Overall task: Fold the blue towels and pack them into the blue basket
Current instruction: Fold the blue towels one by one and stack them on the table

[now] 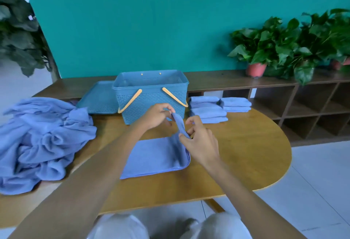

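A blue towel (pixel 155 155) lies half folded on the wooden table (pixel 246 153) in front of me. Its right edge is lifted. My left hand (pixel 157 114) pinches the raised far corner, and my right hand (pixel 200 142) pinches the same edge nearer to me. Behind my hands stands the blue basket (pixel 151 94) with two yellow handles hanging down; I see no towels in it. To its right sit two stacks of folded blue towels (pixel 219 109). A heap of unfolded blue towels (pixel 41 140) covers the table's left side.
The basket's blue lid (pixel 98 98) leans flat behind the basket on the left. A low wooden shelf unit (pixel 303 106) runs along the teal wall with potted plants (pixel 265 49) on top. The table's rounded end is at the right, white floor beyond.
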